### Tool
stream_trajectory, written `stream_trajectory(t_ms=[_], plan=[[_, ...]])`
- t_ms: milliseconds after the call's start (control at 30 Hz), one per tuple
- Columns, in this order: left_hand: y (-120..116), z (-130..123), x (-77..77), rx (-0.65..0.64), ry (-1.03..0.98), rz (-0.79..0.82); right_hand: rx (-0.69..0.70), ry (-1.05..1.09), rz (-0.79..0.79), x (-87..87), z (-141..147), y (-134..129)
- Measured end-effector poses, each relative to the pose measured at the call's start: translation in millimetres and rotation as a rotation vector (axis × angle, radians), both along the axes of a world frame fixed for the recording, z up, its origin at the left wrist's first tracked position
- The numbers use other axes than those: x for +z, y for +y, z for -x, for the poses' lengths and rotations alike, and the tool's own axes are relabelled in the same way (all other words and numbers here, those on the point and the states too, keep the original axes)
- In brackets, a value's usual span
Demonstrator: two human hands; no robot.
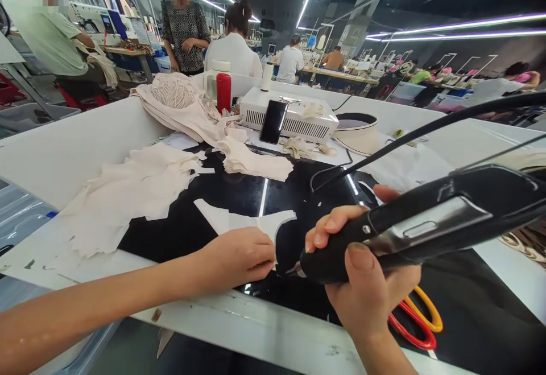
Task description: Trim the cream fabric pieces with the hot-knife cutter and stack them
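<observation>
My left hand [243, 255] lies over the lower right of a cut white fabric piece [232, 221]. Its fingers are closed at the edge of the fabric; the exact pinch is hidden by the hand. Wrapped in my right hand [367, 301] is a black corded handheld cutting tool [426, 221] with a silver panel. The tool's thin metal tip points left, close to my left fingertips and the edge of the fabric. Beneath the fabric is a shiny black board [170, 247]. Scissors [435, 315] with red and orange handles lie beside my right wrist, blades hidden.
Piles of pale fabric pieces [123, 193] spread at left, with a smaller stack [256, 161] farther back. A white vented box [294, 119], a phone [273, 122] and a red bottle [223, 91] stand behind. The tool's black cable [409, 133] arcs rightward. Several people work beyond the table.
</observation>
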State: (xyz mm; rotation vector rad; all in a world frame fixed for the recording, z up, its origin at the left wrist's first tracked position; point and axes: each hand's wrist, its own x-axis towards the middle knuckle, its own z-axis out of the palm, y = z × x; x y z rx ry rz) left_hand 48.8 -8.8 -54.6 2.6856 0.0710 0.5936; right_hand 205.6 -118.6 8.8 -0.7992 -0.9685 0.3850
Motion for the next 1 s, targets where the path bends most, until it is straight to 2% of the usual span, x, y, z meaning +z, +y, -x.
stream_trajectory(t_ms=[133,367,567,800,1000], plan=[[1,1,1.2,0.000,0.014,0.106,0.017,0.016,-0.022,-0.2,4,5],[0,2,2.4,-0.032,0.008,0.121,-0.043,-0.015,0.006,-1.9,7,12],[0,1,1.5,-0.043,0.007,0.123,-0.028,-0.019,0.013,-4.3,7,12],[-4,5,12.1,0.009,0.042,0.237,-0.017,-0.037,0.019,-2.7,12,7],[-3,5,15.4,-0.007,0.056,0.194,-0.037,-0.041,0.018,-2.2,15,1]])
